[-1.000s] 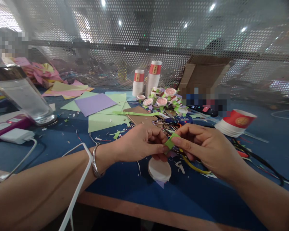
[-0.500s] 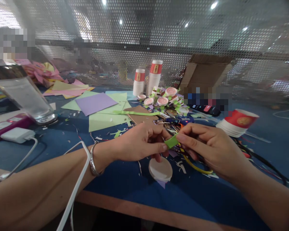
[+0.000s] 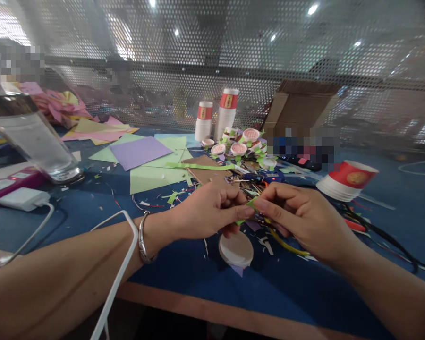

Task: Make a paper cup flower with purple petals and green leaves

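Between my two hands is a small strip of green paper, mostly covered by the fingers. My left hand, with a silver bangle on its wrist, pinches one end between thumb and fingers. The other end is pinched by my right hand, its thumb almost touching the left thumb. Just below the hands a round white paper disc lies on the table, a bit of purple paper poking out under its near edge. Behind the hands lies a long green strip on brown cardboard.
Decorated discs are heaped behind the hands, near stacked paper cups. Purple paper and green sheets lie left of them. A glass of water and a white cable are at left. A red-and-white cup stack lies tilted at right.
My hands have drawn closer together. My left thumb now covers more of the green paper strip, so less of it shows. The disc has stayed in place.
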Tool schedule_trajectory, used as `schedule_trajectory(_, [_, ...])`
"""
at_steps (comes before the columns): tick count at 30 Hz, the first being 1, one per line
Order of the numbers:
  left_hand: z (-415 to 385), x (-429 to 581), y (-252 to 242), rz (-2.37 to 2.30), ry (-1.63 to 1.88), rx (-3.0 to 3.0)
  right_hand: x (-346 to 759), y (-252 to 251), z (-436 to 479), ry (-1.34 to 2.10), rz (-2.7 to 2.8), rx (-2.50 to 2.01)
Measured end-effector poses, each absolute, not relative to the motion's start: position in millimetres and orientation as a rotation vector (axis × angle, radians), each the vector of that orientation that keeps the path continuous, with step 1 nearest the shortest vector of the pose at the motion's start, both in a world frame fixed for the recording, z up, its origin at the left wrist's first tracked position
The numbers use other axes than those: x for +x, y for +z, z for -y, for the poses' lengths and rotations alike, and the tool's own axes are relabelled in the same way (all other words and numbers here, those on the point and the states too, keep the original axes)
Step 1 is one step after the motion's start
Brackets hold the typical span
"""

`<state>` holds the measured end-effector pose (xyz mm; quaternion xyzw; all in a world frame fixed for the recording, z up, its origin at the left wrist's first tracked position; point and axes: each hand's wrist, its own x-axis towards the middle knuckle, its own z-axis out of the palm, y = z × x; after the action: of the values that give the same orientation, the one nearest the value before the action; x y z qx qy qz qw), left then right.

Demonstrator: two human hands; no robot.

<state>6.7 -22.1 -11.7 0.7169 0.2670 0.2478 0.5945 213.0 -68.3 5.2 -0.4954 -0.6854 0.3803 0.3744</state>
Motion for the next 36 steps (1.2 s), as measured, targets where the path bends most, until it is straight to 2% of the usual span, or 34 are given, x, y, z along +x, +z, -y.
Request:
schedule_trajectory(11, [23.2, 3.4, -4.5, -0.614, 0.556, 1.652, 215.6, 2.7, 70.1, 1.079, 1.735, -1.275])
schedule_trajectory(23, [22.9, -1.1, -2.7, -0.665, 0.455, 1.773, 212.0, 5.3, 68.2, 1.011, 1.782, -1.255])
schedule_trajectory(31, [23.2, 1.4, -8.1, -0.709, 0.672, 2.049, 213.2, 4.1, 64.2, 0.885, 1.840, -1.255])
schedule_trajectory(36, [18.8, 4.3, -12.9, -0.628, 0.769, 1.885, 210.5, 5.6, 66.2, 0.857, 1.864, -1.258])
